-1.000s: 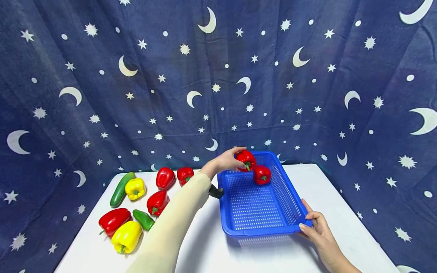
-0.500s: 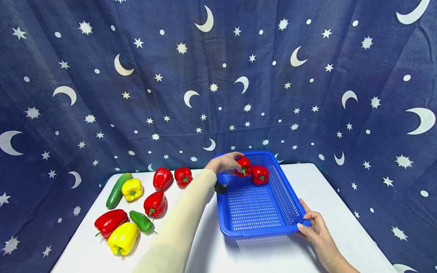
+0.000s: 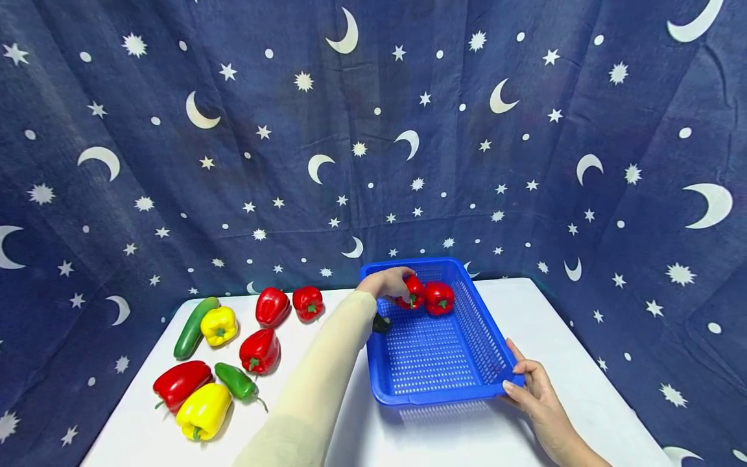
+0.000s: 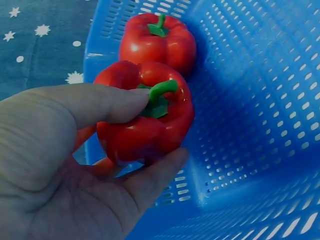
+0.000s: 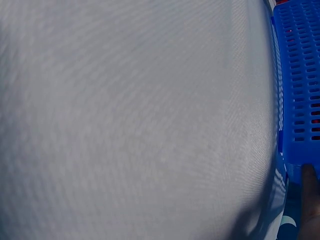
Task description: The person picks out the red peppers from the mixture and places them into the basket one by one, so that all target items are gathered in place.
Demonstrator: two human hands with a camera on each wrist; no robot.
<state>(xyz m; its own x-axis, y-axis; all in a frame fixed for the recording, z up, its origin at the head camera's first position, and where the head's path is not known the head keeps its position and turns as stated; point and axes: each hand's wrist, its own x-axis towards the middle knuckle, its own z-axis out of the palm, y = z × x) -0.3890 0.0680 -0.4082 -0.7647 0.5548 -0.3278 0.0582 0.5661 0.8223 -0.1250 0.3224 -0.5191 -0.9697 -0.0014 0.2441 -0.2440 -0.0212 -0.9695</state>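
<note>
In the head view, my left hand (image 3: 386, 283) is inside the far left part of a blue perforated plastic basket (image 3: 440, 395), holding a red bell pepper (image 3: 414, 293). The left wrist view shows the thumb (image 4: 112, 102) pressed on top beside the green stem and fingers curled beneath. A second red bell pepper (image 3: 439, 298) sits in the basket close beside the held one. At the basket's near right corner, my right hand (image 3: 541, 401) grips the rim, thumb on top. Only a dark finger (image 5: 310, 195) of it shows against the basket wall in the right wrist view.
On the white table (image 3: 309, 363) to the left lie several red bell peppers (image 3: 260, 351), two yellow bell peppers (image 3: 204, 411), a green chili pepper (image 3: 236, 381) and a cucumber (image 3: 195, 327). A dark blue moon-and-star curtain (image 3: 373, 130) hangs behind.
My left hand has lowered the red bell pepper further into the basket, beside the other one. The right hand keeps its grip on the corner. The whole head view has shifted slightly.
</note>
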